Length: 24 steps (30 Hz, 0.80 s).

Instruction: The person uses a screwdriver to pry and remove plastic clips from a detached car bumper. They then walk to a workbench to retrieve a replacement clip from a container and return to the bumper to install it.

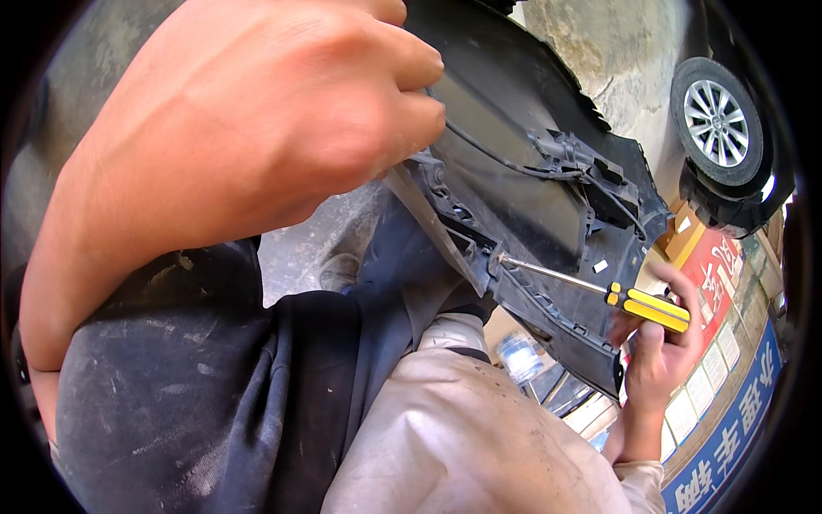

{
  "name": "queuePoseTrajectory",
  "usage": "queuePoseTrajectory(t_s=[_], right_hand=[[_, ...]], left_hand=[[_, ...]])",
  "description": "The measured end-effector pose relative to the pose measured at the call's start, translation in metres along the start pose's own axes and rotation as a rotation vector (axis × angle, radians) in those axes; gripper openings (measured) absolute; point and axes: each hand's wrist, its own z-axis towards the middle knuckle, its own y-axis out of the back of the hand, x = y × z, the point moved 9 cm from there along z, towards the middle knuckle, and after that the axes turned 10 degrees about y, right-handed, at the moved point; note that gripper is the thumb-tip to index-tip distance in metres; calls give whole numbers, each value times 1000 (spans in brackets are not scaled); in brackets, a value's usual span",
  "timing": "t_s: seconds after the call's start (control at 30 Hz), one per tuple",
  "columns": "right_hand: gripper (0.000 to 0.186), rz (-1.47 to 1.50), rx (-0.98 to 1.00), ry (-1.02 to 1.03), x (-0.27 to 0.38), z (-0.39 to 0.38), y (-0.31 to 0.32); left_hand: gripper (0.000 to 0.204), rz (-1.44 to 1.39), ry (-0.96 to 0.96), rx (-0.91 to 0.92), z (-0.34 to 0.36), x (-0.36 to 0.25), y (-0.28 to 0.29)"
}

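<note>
A large black plastic car bumper cover point(514, 206) lies across my lap, its inner side showing brackets and clips. My right hand point(655, 364) is closed around the yellow-and-black handle of a screwdriver point(649, 307), with thumb and fingers on either side. The screwdriver's metal shaft points left, and its tip meets a small fitting point(495, 259) on the near edge of the cover. Close to the camera, my left hand point(300, 103) is curled above the cover's left part; what its fingers hold is hidden. A black cable point(488, 157) runs from beside those fingers to a bracket point(574, 158).
A car wheel point(717, 122) stands at the upper right on the concrete floor point(574, 43). Below it are a cardboard box point(681, 244), a red printed panel point(717, 278) and a blue sign point(732, 437). A clear plastic container point(521, 355) sits behind the cover's near edge.
</note>
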Motion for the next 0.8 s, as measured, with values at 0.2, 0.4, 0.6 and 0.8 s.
queuePoseTrajectory(t_s=[0.2, 0.4, 0.6, 0.8], right_hand=[[28, -227, 158, 108, 12, -5, 6], [26, -164, 83, 390, 19, -1, -3], [20, -209, 70, -176, -4, -9, 9], [23, -238, 81, 423, 26, -2, 2]], left_hand=[[31, 19, -70, -34, 0, 4, -2], [19, 208, -205, -152, -8, 1, -6], [20, 161, -179, -146, -5, 9, -6], [22, 128, -165, -134, -4, 4, -2]])
